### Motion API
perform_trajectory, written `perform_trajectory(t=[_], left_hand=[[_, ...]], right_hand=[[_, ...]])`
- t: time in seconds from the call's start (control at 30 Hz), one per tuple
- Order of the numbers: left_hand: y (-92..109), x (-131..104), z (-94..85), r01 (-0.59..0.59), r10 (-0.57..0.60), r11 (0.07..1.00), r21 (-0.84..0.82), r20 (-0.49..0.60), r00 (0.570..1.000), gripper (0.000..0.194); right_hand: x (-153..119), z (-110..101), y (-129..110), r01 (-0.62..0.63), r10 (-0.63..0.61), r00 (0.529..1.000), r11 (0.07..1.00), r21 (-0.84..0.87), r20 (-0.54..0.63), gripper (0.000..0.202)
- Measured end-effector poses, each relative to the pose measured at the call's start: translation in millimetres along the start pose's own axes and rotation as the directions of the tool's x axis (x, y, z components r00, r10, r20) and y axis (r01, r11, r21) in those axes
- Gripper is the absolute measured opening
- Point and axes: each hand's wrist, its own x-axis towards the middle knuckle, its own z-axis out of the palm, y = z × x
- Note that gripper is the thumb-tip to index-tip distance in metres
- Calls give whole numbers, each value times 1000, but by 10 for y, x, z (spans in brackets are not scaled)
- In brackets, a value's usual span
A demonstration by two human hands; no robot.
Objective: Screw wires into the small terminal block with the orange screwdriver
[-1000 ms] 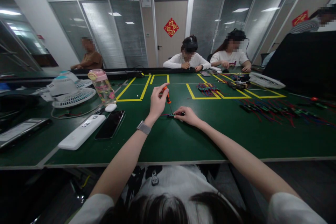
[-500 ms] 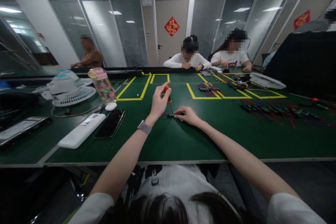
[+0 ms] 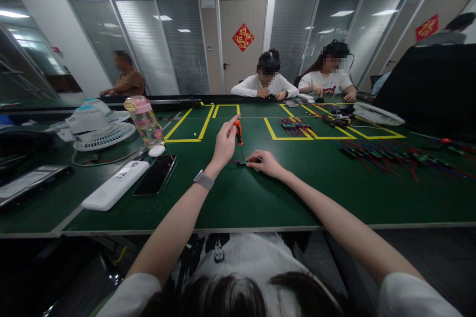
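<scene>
My left hand (image 3: 225, 143), with a grey-banded watch on its wrist, has its fingers closed round the orange and black handle of a screwdriver (image 3: 239, 133). The screwdriver stands nearly upright, its thin shaft reaching down to a small green circuit board (image 3: 242, 163) on the green table (image 3: 245, 203). My right hand (image 3: 265, 163) pinches the right end of that board. Short wires stick out at the board's left side. The exact spot where the tip meets the board is too small to tell.
Left of my hands lie a black phone (image 3: 155, 175), a white device (image 3: 116, 184), a bottle (image 3: 146, 121) and a white fan (image 3: 100, 133). Wired boards (image 3: 394, 153) are spread at the right, with another bunch (image 3: 295, 127) near yellow tape. People sit across the table.
The fingers of my left hand have shifted round the screwdriver handle, which now shows more fully. My right hand and the board have stayed in place.
</scene>
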Motion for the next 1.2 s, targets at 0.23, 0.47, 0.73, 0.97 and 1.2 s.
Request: perform_trajectory(t=[0.23, 0.47, 0.73, 0.97, 1.2], left_hand=[[50, -14, 20, -38, 38, 999, 22, -30, 999, 26], [77, -18, 2, -90, 91, 992, 83, -2, 996, 28], [23, 2, 3, -34, 35, 999, 7, -54, 998, 18], [13, 1, -6, 1, 1, 999, 41, -38, 999, 25], [-13, 6, 14, 74, -67, 987, -141, 48, 997, 33]], right_hand=[[2, 1, 6, 7, -7, 1000, 1000, -5, 4, 17], [-2, 1, 3, 3, -2, 1000, 1000, 9, -4, 17], [-1, 2, 33, 15, -15, 1000, 1000, 2, 2, 18], [-3, 1, 32, 5, -5, 1000, 1000, 3, -2, 18], [-1, 4, 21, 15, -15, 1000, 1000, 1, -6, 17]])
